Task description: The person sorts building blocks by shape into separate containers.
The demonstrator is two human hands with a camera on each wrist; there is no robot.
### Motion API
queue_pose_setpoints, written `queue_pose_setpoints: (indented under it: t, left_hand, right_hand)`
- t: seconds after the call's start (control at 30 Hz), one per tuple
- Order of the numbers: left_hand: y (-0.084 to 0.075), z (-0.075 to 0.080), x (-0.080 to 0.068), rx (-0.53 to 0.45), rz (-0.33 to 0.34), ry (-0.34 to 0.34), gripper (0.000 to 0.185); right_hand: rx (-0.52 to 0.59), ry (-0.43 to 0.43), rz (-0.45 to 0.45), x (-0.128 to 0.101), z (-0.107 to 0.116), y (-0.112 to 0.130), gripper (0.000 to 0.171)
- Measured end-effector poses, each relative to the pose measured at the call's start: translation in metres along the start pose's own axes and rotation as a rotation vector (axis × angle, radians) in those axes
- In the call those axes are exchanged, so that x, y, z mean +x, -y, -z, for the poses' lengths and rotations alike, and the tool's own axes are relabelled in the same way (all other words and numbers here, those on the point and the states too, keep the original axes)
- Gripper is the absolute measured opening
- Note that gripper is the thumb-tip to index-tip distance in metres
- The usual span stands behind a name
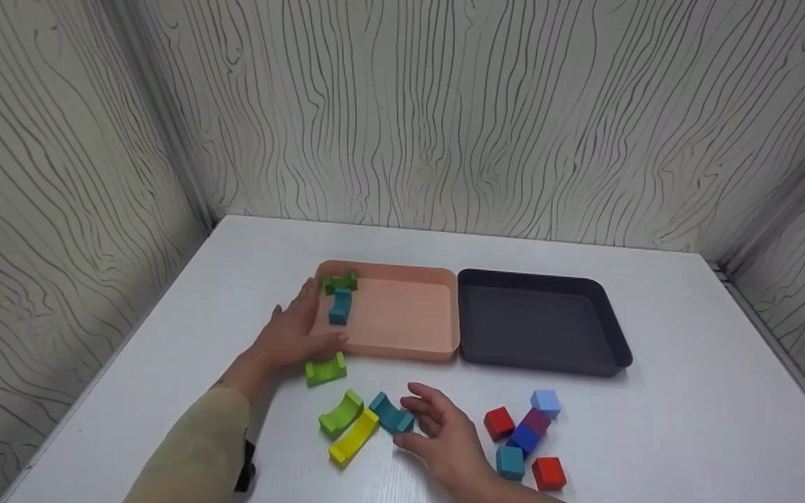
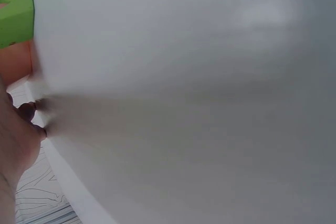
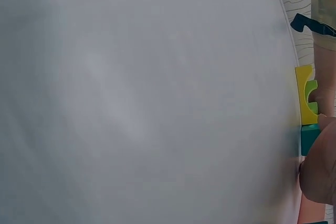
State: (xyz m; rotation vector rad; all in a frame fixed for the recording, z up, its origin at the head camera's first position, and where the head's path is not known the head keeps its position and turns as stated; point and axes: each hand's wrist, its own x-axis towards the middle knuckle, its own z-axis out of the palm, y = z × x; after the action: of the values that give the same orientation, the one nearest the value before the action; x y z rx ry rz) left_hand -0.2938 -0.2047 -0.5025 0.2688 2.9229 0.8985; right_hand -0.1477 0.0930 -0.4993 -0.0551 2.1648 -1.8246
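Zero grip imo: left hand [image 1: 293,338] spread at 9 o'clock on the pink tray [image 1: 402,311], right hand [image 1: 450,441] half-curled, teal arch [image 1: 390,413] at its 10 o'clock. Sloppy pinch could shove that into the yellow arch [image 1: 355,439].

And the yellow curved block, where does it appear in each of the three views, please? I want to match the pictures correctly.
Head: the yellow curved block lies low in the picture, left of centre, beside a teal block.
Left wrist: it is not in this picture.
Right wrist: the yellow curved block is at the right edge, about mid-height, just above a teal block.
Shared landmark: the white table, in all three views.
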Motion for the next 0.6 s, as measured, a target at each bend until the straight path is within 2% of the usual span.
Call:
queue_pose_setpoints:
  t: [0.23,0.6]
  left_hand:
    - [-0.0017,-0.0007,-0.0002,0.015,-0.001,0.003,0.122]
    - [-0.0013,0.001,-0.0005,0.012,0.008,0.017,0.123]
  right_hand:
    - [-0.004,0.007,0.006,0.0018,0.0023,-0.0041,0.067]
    - [-0.089,0.018,0.018,0.0041,0.0064,-0.0061,0.054]
